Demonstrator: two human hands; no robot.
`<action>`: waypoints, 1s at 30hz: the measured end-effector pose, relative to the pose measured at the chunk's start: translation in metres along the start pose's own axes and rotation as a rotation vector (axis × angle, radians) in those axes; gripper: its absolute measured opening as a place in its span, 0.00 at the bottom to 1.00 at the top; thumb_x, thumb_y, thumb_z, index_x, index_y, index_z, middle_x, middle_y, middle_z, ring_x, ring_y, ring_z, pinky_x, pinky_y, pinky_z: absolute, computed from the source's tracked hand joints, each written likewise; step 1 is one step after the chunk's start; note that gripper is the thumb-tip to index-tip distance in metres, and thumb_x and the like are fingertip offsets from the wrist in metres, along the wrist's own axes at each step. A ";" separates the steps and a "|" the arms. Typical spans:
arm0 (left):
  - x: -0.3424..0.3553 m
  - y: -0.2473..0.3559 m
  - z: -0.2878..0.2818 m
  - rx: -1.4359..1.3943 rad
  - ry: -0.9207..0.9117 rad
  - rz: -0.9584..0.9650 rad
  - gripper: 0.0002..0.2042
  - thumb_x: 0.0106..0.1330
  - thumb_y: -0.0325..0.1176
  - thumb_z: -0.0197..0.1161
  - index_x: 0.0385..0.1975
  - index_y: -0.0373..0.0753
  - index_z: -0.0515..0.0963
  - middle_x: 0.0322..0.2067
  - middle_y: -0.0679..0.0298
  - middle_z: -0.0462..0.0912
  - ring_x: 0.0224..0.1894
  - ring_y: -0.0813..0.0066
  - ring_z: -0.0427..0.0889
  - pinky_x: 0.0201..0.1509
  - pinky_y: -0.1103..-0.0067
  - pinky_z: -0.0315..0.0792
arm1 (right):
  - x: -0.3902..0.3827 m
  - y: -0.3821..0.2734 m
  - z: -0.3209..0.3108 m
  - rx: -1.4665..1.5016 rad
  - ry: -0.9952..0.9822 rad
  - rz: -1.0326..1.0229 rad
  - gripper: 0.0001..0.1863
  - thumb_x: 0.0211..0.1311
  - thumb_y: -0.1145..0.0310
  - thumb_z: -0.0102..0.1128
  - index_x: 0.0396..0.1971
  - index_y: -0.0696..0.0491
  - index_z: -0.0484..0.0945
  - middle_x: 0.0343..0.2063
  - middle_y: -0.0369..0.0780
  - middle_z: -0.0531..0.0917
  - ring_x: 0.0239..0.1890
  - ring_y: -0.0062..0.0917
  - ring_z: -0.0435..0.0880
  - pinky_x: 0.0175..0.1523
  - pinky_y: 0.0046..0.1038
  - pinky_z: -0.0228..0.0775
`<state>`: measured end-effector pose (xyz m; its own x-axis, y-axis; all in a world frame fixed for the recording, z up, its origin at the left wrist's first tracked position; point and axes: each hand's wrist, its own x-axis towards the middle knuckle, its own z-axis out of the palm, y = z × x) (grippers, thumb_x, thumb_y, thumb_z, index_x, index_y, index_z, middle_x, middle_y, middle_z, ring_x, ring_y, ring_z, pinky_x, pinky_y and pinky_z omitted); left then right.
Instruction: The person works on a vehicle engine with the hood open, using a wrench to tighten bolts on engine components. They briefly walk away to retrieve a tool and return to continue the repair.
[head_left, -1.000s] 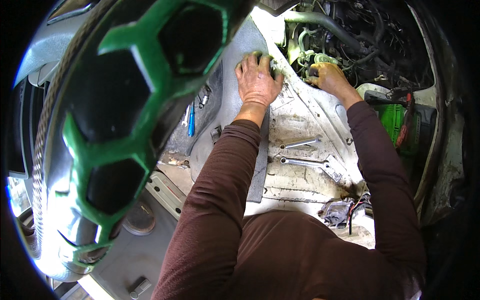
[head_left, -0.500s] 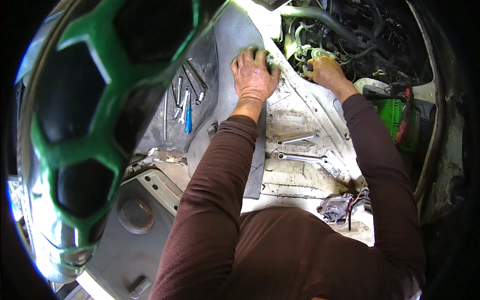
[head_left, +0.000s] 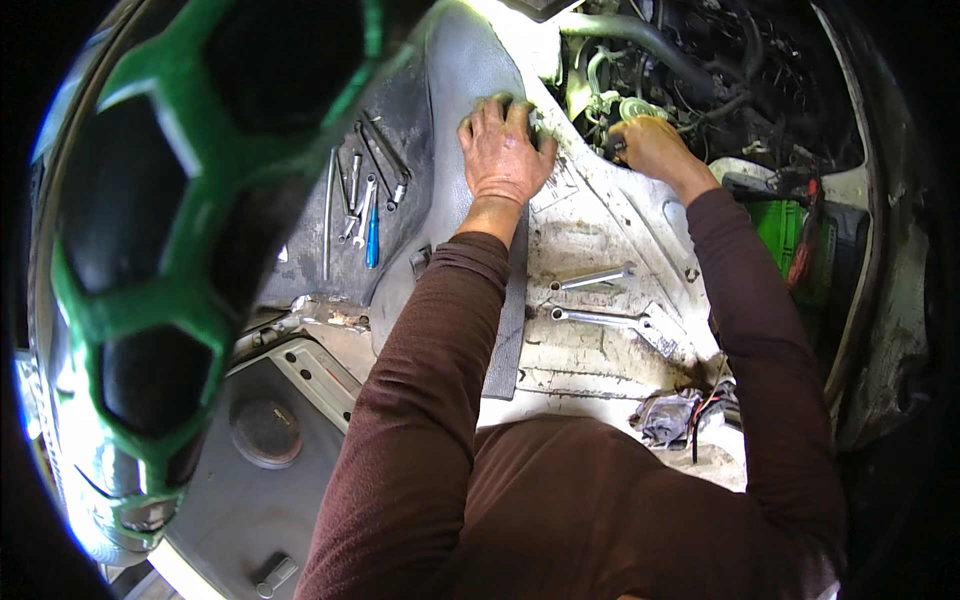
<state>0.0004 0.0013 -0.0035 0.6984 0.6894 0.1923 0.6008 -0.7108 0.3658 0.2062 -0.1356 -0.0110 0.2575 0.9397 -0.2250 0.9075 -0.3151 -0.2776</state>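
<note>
Dressed in plain dark brown top (head_left: 575, 510), long-sleeved, matt, softly creased across front. Fine-grained cloth along left sleeve (head_left: 410, 390), wide at upper arm, narrowing toward wrist, gathered into ring-like folds near cuff edge (head_left: 479, 242). Same brown on right sleeve (head_left: 765, 300), smoother, snug at wrist. Bare beyond cuffs: left hand (head_left: 505, 158), right hand (head_left: 655, 150). Smudged with grime about left fingertips (head_left: 519, 106).

In front of me a stained white panel (head_left: 580, 240) carries two wrenches (head_left: 600, 319) and a grey mat (head_left: 470, 60); on the dark floor (head_left: 345, 283) to my left lie metal tools (head_left: 368, 197), one blue-handled.
</note>
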 end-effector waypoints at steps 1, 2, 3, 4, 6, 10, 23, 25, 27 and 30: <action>0.001 0.000 0.001 0.004 0.046 0.007 0.25 0.58 0.47 0.68 0.55 0.45 0.79 0.60 0.55 0.72 0.69 0.57 0.65 0.75 0.60 0.51 | 0.001 -0.007 -0.007 0.023 0.005 0.062 0.14 0.59 0.61 0.71 0.45 0.46 0.88 0.36 0.48 0.88 0.43 0.43 0.88 0.51 0.42 0.79; 0.000 -0.002 0.002 0.005 0.028 0.003 0.25 0.58 0.47 0.68 0.55 0.45 0.79 0.60 0.55 0.72 0.69 0.57 0.65 0.75 0.60 0.51 | 0.000 -0.010 -0.004 0.007 0.036 0.095 0.14 0.59 0.61 0.71 0.45 0.46 0.88 0.37 0.48 0.88 0.43 0.43 0.88 0.51 0.42 0.79; -0.002 -0.003 0.002 0.006 0.011 -0.001 0.25 0.58 0.47 0.68 0.55 0.45 0.79 0.60 0.55 0.72 0.69 0.57 0.65 0.75 0.60 0.51 | -0.001 -0.012 0.003 -0.010 0.066 0.127 0.14 0.59 0.61 0.71 0.45 0.46 0.88 0.37 0.48 0.88 0.43 0.43 0.88 0.51 0.42 0.79; -0.002 -0.003 0.000 0.011 -0.001 -0.010 0.25 0.58 0.47 0.68 0.55 0.45 0.79 0.60 0.55 0.72 0.69 0.57 0.65 0.75 0.60 0.50 | 0.000 -0.015 0.003 -0.027 0.100 0.151 0.14 0.59 0.60 0.71 0.44 0.46 0.88 0.37 0.48 0.89 0.43 0.42 0.88 0.52 0.42 0.79; -0.001 0.000 -0.003 0.008 -0.016 -0.016 0.26 0.58 0.48 0.68 0.56 0.45 0.79 0.61 0.55 0.71 0.69 0.56 0.64 0.76 0.60 0.49 | -0.001 -0.014 -0.005 0.048 0.055 0.119 0.14 0.59 0.60 0.72 0.44 0.46 0.88 0.37 0.48 0.89 0.43 0.42 0.89 0.52 0.42 0.79; -0.001 0.002 -0.004 0.011 -0.043 -0.018 0.26 0.59 0.49 0.68 0.57 0.44 0.78 0.63 0.55 0.70 0.71 0.57 0.62 0.77 0.59 0.48 | -0.002 -0.015 -0.005 0.064 -0.009 0.086 0.15 0.58 0.62 0.72 0.45 0.47 0.88 0.39 0.49 0.89 0.44 0.40 0.89 0.53 0.41 0.79; 0.001 -0.001 -0.002 0.028 -0.018 -0.055 0.24 0.60 0.47 0.68 0.56 0.48 0.80 0.62 0.59 0.72 0.70 0.59 0.65 0.76 0.60 0.51 | -0.034 0.023 -0.007 0.431 0.050 0.485 0.11 0.59 0.69 0.69 0.36 0.61 0.86 0.36 0.51 0.88 0.38 0.40 0.87 0.48 0.37 0.78; 0.002 -0.002 0.000 0.047 -0.017 -0.056 0.24 0.60 0.47 0.68 0.56 0.48 0.79 0.62 0.59 0.72 0.70 0.59 0.65 0.76 0.60 0.51 | -0.030 0.006 -0.024 0.294 -0.044 0.540 0.14 0.58 0.67 0.66 0.39 0.62 0.86 0.39 0.54 0.87 0.44 0.47 0.88 0.51 0.40 0.78; 0.000 -0.002 0.001 0.038 -0.016 -0.054 0.24 0.60 0.47 0.68 0.56 0.48 0.79 0.62 0.59 0.72 0.70 0.59 0.65 0.76 0.60 0.51 | -0.029 -0.002 -0.030 0.174 -0.033 0.515 0.15 0.57 0.68 0.63 0.39 0.63 0.86 0.41 0.55 0.87 0.45 0.48 0.88 0.52 0.40 0.78; 0.002 0.001 0.000 0.025 -0.021 -0.049 0.24 0.60 0.47 0.68 0.56 0.48 0.79 0.62 0.59 0.72 0.70 0.60 0.65 0.76 0.60 0.51 | -0.015 0.010 -0.026 0.105 -0.226 0.519 0.17 0.56 0.69 0.59 0.43 0.61 0.86 0.45 0.55 0.86 0.50 0.47 0.87 0.55 0.40 0.77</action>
<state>0.0023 0.0021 -0.0028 0.6758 0.7205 0.1553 0.6440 -0.6797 0.3510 0.2196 -0.1495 0.0138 0.5727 0.6100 -0.5477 0.6403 -0.7500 -0.1657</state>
